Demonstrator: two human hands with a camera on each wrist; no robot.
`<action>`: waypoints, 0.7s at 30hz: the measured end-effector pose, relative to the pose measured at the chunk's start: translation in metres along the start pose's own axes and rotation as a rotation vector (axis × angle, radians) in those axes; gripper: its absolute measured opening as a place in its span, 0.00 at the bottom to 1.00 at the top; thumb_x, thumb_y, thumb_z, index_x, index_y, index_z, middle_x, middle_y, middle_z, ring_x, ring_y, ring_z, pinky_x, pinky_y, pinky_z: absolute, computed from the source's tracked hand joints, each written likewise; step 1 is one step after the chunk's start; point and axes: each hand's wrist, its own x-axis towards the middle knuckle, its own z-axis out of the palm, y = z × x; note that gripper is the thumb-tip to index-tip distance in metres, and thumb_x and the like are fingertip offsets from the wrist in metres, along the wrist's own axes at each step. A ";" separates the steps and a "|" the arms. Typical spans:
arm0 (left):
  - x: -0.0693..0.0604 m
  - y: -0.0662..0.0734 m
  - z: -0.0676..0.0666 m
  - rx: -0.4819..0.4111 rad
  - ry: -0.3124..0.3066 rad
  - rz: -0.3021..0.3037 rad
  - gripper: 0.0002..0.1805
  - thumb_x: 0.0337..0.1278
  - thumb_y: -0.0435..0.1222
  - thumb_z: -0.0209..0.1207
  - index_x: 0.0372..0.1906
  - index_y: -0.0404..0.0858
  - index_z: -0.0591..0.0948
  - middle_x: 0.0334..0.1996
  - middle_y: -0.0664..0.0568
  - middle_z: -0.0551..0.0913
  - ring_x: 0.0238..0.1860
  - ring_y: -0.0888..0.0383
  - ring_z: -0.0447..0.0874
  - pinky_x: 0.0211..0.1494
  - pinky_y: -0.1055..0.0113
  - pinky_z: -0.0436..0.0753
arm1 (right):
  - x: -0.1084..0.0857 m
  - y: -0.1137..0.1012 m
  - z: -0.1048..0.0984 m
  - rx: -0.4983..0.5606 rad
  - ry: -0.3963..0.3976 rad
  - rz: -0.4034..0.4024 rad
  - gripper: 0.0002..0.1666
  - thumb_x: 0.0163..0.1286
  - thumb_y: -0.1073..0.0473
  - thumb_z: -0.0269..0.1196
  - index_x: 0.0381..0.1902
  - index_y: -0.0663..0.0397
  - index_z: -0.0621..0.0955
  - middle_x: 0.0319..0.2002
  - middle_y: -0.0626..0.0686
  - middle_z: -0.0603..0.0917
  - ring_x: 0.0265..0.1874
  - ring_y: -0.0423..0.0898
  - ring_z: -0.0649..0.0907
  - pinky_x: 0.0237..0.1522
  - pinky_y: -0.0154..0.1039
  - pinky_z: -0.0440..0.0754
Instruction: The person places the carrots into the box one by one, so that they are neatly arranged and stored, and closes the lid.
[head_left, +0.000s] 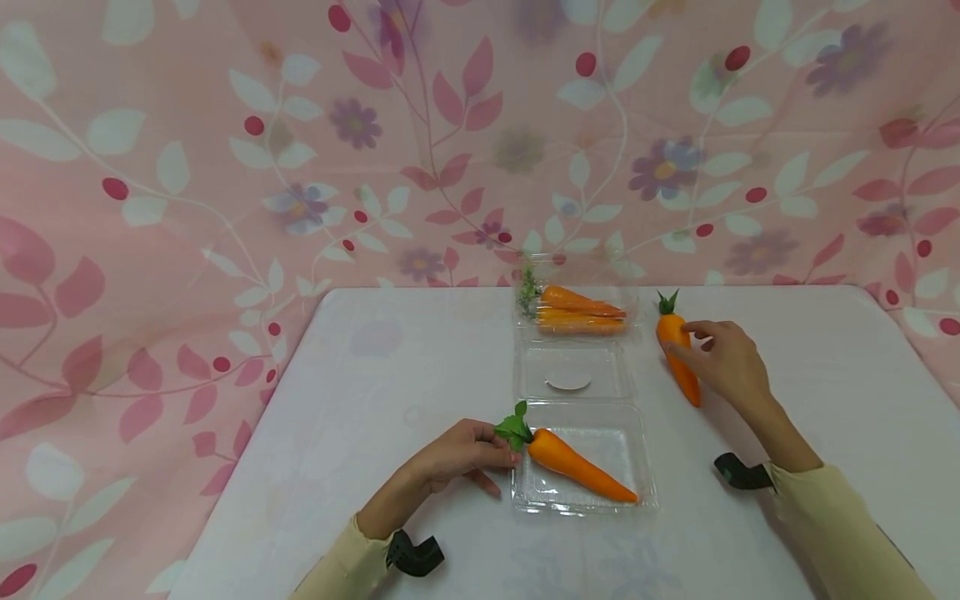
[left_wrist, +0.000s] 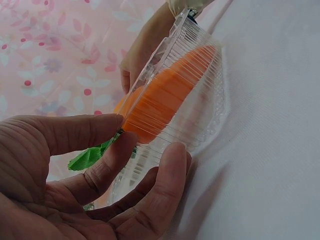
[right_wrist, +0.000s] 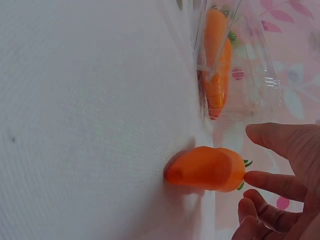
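Observation:
A toy carrot (head_left: 581,468) with green leaves lies slantwise in the near tray of a clear plastic clamshell container (head_left: 643,433). At that tray's left rim, my left hand (head_left: 468,454) pinches the plastic between thumb and index finger (left_wrist: 107,165), close to the leaves. A second carrot (head_left: 681,362) lies on the table to the right of the containers, its leafy top pointing away. Over it hovers my right hand (head_left: 723,358); in the right wrist view the thumb stands apart from this carrot (right_wrist: 207,169) and the index fingertip is at its top end.
Behind the open container, a second clear container (head_left: 633,308) holds several carrots (head_left: 581,310) and some greenery. The white table (head_left: 390,367) ends at a pink floral backdrop (head_left: 450,125). Black wrist mounts (head_left: 416,554) hang from both sleeves.

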 end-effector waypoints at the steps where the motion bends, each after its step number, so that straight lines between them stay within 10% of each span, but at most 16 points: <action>1: 0.000 0.000 0.000 -0.001 -0.001 0.001 0.09 0.60 0.32 0.63 0.37 0.27 0.81 0.32 0.47 0.81 0.38 0.53 0.82 0.35 0.56 0.87 | 0.000 0.000 0.000 -0.002 0.002 0.006 0.35 0.65 0.40 0.66 0.56 0.64 0.79 0.49 0.67 0.77 0.43 0.60 0.77 0.32 0.51 0.78; 21: -0.002 0.002 0.001 -0.004 -0.012 0.009 0.09 0.60 0.32 0.63 0.36 0.28 0.80 0.31 0.48 0.80 0.37 0.54 0.81 0.35 0.55 0.87 | -0.003 0.006 -0.002 -0.085 0.003 0.089 0.36 0.61 0.41 0.68 0.52 0.69 0.80 0.45 0.70 0.75 0.37 0.62 0.77 0.24 0.44 0.76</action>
